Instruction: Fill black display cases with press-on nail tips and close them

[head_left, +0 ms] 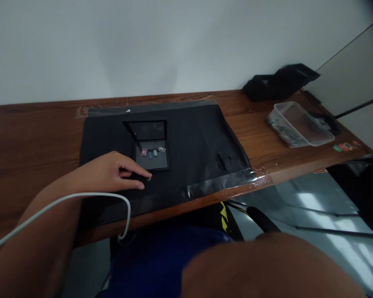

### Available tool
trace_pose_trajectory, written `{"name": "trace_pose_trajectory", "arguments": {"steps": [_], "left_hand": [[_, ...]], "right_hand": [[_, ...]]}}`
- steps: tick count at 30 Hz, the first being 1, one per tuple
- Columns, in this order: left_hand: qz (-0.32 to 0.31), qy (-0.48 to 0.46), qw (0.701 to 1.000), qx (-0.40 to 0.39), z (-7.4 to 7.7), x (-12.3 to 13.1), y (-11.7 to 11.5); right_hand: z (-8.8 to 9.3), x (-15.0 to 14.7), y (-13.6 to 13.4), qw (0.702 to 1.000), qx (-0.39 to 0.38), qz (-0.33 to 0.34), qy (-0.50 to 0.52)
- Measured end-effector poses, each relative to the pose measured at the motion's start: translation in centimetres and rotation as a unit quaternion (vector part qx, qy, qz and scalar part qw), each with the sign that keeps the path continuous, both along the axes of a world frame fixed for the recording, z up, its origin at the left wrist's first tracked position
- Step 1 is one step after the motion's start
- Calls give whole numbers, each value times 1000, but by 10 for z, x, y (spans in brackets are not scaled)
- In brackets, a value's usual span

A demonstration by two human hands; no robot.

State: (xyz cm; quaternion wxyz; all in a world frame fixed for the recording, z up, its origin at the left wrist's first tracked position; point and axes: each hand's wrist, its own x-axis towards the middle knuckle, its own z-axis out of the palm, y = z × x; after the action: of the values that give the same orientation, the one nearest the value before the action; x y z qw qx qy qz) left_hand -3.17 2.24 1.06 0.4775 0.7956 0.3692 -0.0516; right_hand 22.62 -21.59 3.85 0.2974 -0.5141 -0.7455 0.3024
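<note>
My left hand [115, 171] rests on a black mat [199, 140] at the near left corner of a small open black case [152, 145]. Its thumb and forefinger are pinched together at a tiny pale piece beside the case. The case's lid stands open at the back. Several small pieces, pink, teal, green and grey, lie in a row on its grey inner tray [153, 162]. My right arm crosses the bottom of the view, blurred and close to the camera. The right hand itself is out of sight.
The mat lies on a brown wooden table [27, 140] against a white wall. A clear plastic tub [298, 124] with small items stands at the right, black trays [279, 82] behind it, coloured bits [345, 147] by the edge. A white cable [81, 198] crosses my left arm.
</note>
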Motion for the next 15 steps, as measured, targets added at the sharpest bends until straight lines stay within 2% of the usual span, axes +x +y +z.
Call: {"name": "trace_pose_trajectory", "arguments": {"steps": [2,3,4,6,8,11,15], "left_hand": [[27,-28,999,35,2,0,-1],[46,-39,996,62,3,0,-1],[69,-45,992,95,3,-1,-1],[115,-35,979,162,2,-2,0],[149,-13,967,205,-2,-3,2],[165,-6,963,213,-9,-3,7],[169,-23,968,185,-17,-1,14]], "right_hand": [[9,14,41,996,28,80,-17],[12,21,63,996,30,80,-25],[13,28,84,997,32,65,-39],[9,36,121,990,44,-12,-133],[-2,37,148,979,37,-23,-201],[-19,30,166,969,29,-3,-245],[-25,20,169,959,54,-43,-273]]}}
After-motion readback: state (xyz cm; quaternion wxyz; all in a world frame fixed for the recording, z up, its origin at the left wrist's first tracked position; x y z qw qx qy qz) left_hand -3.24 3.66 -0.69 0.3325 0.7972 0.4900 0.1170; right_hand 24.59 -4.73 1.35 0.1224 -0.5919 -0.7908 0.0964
